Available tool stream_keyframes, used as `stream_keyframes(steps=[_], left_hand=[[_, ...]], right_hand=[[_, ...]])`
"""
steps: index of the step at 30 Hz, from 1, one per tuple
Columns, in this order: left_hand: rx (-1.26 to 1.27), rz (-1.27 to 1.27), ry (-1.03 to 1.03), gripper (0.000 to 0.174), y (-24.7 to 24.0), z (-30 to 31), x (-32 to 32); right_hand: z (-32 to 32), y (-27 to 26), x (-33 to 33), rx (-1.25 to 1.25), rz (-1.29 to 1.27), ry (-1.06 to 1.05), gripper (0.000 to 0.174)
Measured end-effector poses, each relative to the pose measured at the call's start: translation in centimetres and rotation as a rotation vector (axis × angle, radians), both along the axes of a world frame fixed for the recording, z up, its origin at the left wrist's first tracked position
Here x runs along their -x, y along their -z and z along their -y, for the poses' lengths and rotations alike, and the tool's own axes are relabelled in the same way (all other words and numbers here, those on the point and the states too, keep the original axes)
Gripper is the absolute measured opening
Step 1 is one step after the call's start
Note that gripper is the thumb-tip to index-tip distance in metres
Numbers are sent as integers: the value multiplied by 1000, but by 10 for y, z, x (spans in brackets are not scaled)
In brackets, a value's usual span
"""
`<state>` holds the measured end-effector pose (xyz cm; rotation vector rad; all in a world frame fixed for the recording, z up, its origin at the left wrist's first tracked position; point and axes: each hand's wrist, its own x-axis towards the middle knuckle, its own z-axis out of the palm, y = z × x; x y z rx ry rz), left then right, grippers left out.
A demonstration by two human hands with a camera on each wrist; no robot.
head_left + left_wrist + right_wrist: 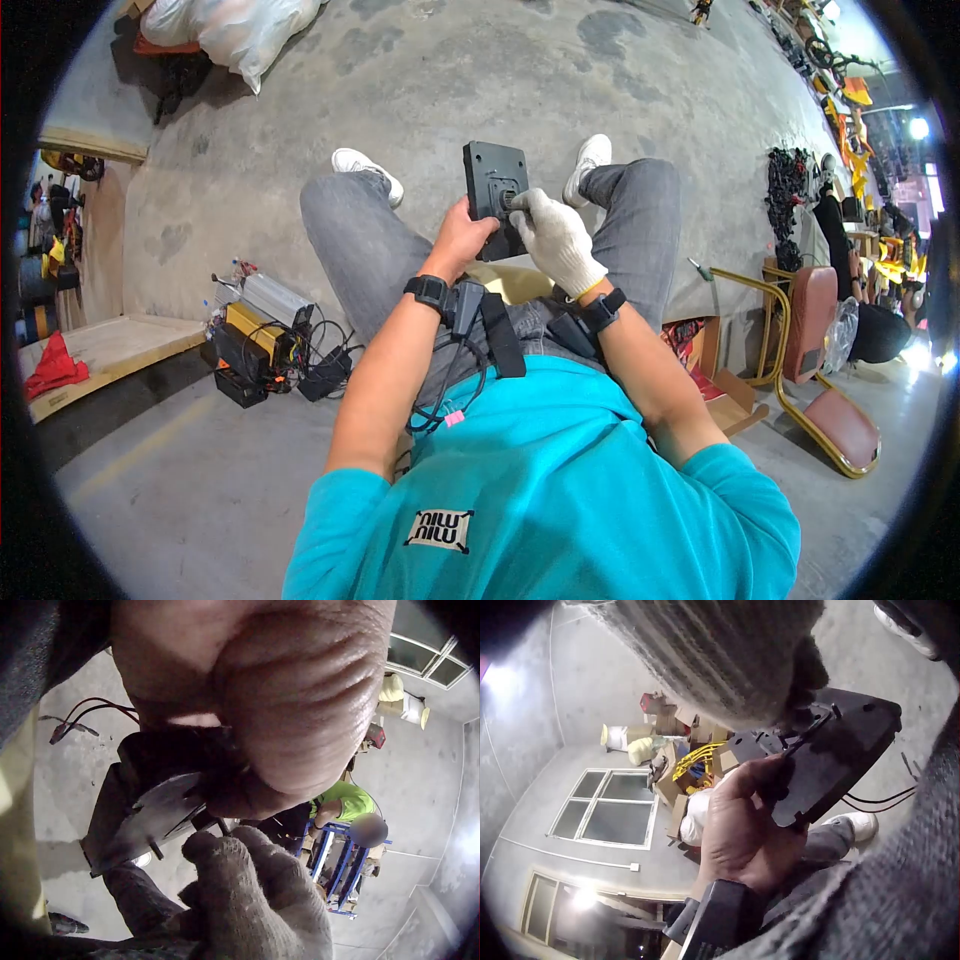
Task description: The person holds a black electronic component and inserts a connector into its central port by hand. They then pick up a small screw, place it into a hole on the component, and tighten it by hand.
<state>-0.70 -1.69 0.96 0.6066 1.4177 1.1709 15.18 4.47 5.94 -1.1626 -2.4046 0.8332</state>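
Observation:
A flat black rectangular housing (485,160), with holes near its corners and a raised middle section, is held up between the knees. My bare left hand (462,240) grips its lower left edge, thumb over the face. A white knitted glove covers my right hand (555,240), whose curled fingers pinch a small dark part (507,200) at the middle of the housing. In the right wrist view the gloved fingers (720,652) come down onto the housing (847,742) beside the left thumb. From the left wrist, the housing (142,825) appears tilted and partly hidden by the left hand.
Pale yellow material (510,280) lies in the lap. Electrical units with cables (265,335) stand on the floor at left, near a wooden platform (110,355). At right are an open carton (730,395) and a tipped chair (810,320). Another person (349,802) is in the background.

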Motion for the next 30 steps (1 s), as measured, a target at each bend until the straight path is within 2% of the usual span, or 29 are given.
stream_keyframes(steps=[5, 7, 10, 14, 16, 19, 20, 22, 30], left_hand=[[-1, 19, -6, 31, -11, 1, 0], [18, 90, -4, 34, -14, 1, 1], [10, 101, -8, 35, -14, 1, 2], [30, 59, 15, 35, -14, 0, 2], [3, 88, -6, 35, -12, 1, 1], [3, 90, -10, 34, -10, 0, 2], [2, 89, -10, 34, -10, 0, 2], [65, 103, -2, 34, -13, 1, 2], [71, 71, -6, 34, -17, 1, 2]], right_hand=[[0, -2, 1, 51, 137, 5, 21], [5, -6, 3, -4, -85, 53, 19], [4, 0, 3, -67, -146, 40, 18], [0, 1, 1, -38, -129, 4, 20], [0, 0, 2, 3, 5, 34, 20], [2, -6, 2, 68, 42, 17, 20], [3, -5, 2, 67, 41, 17, 20], [4, -2, 4, -2, -135, 49, 20], [1, -3, 4, -19, -83, 21, 17]])
